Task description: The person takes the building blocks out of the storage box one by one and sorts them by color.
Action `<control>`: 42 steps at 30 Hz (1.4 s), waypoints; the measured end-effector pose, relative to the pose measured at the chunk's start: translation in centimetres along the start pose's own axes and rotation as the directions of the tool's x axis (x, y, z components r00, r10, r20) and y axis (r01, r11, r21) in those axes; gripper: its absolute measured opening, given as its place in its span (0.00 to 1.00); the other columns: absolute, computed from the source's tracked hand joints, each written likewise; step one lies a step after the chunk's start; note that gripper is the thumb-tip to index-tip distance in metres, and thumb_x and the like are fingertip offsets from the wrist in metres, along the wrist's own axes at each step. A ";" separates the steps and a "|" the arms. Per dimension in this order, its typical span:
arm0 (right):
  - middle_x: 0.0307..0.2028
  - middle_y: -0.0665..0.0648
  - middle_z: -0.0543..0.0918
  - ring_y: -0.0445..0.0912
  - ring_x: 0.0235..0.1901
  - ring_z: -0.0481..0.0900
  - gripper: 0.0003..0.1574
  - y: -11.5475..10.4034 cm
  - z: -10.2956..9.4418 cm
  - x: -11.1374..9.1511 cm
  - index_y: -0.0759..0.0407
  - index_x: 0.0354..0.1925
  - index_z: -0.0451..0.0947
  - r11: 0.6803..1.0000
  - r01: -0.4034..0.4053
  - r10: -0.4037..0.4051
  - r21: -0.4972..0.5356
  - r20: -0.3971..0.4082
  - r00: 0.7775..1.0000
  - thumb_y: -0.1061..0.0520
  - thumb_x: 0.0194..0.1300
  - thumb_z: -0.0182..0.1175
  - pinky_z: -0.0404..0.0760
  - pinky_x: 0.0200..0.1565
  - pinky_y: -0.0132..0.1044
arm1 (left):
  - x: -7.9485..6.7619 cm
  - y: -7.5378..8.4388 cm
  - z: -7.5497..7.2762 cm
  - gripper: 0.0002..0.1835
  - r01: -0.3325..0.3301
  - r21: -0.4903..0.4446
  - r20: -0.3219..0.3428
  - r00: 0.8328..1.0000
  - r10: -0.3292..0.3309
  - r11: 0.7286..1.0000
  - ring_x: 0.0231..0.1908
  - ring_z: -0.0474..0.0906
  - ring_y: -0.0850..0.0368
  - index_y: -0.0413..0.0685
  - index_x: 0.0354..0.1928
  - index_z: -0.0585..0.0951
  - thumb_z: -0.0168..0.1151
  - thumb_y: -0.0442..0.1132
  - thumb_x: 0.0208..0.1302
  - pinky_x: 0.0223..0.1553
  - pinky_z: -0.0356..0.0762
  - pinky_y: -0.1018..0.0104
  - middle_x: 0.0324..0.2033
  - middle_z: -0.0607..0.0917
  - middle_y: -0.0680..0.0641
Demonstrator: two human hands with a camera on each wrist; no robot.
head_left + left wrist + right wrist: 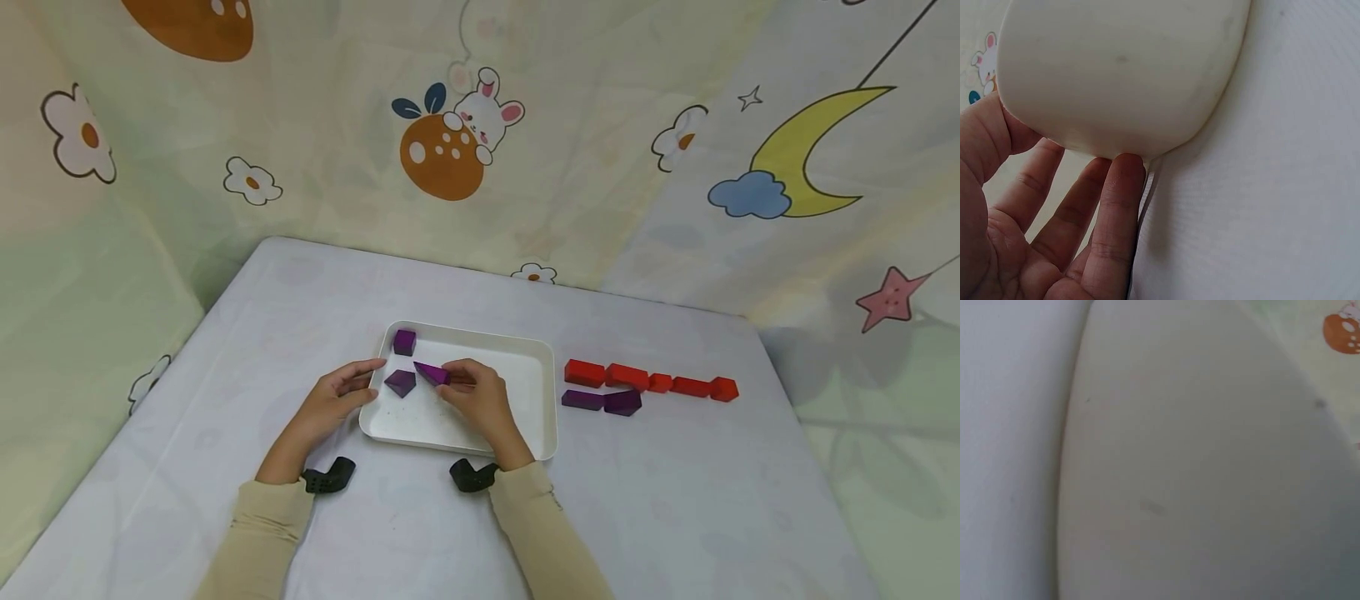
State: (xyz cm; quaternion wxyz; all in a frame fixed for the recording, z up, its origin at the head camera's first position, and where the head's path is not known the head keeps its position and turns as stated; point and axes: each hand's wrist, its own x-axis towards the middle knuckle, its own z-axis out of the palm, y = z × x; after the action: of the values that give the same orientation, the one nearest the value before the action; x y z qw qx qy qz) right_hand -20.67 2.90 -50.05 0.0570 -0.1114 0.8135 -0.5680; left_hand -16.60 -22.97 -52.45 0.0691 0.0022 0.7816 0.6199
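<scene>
My right hand (480,402) holds a purple pointed wedge-shaped block (433,373) between thumb and fingers, over the left half of a white rectangular tray (546,400). My left hand (326,406) grips the tray's left rim; in the left wrist view several fingertips (1124,172) rest against the outer wall. Inside the tray, close to that hand, lie a purple cube (405,342) and a purple faceted block (401,382). The right wrist view shows only the tray's outer wall (1179,456); the hand is out of its sight.
Right of the tray, several red blocks (626,377) lie end to end in a row. In front of them sit two purple blocks, one long (582,400) and one darker (622,403). All stand on a white-covered table (675,500), with patterned cloth (585,167) hanging behind it.
</scene>
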 end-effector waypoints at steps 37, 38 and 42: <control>0.53 0.44 0.88 0.39 0.53 0.83 0.23 5.2 -18.7 -8.2 0.76 0.64 0.78 0.986 0.069 -0.041 0.152 -0.177 0.983 0.69 0.74 0.66 0.84 0.53 0.29 | -0.1 0.0 0.3 0.30 0.014 0.047 0.018 1.000 -0.015 0.999 0.77 0.65 0.31 0.43 0.79 0.72 0.62 0.37 0.79 0.73 0.65 0.35 0.78 0.69 0.33; 0.54 0.44 0.88 0.39 0.53 0.83 0.23 5.4 -19.4 -8.4 0.77 0.64 0.77 0.986 0.087 -0.060 0.145 -0.181 0.982 0.70 0.75 0.65 0.84 0.53 0.29 | -0.1 0.0 0.3 0.30 0.016 0.047 0.018 1.000 -0.017 0.999 0.77 0.65 0.31 0.43 0.79 0.72 0.62 0.37 0.80 0.73 0.65 0.35 0.78 0.69 0.33; 0.55 0.44 0.89 0.37 0.53 0.84 0.21 6.3 -21.7 -9.0 0.80 0.63 0.75 0.983 0.150 -0.127 0.106 -0.199 0.972 0.72 0.76 0.62 0.83 0.53 0.27 | -0.2 0.3 0.2 0.30 0.023 0.061 0.019 1.000 -0.024 0.998 0.76 0.65 0.32 0.44 0.80 0.71 0.62 0.38 0.80 0.72 0.65 0.35 0.78 0.69 0.33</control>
State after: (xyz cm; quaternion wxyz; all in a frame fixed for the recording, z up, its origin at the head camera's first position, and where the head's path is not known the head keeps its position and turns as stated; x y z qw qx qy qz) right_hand -17.43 26.98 -48.65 -0.0547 -0.1095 0.7697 -0.6266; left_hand -16.35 -22.70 -52.22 0.0838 0.0013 0.7992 0.5951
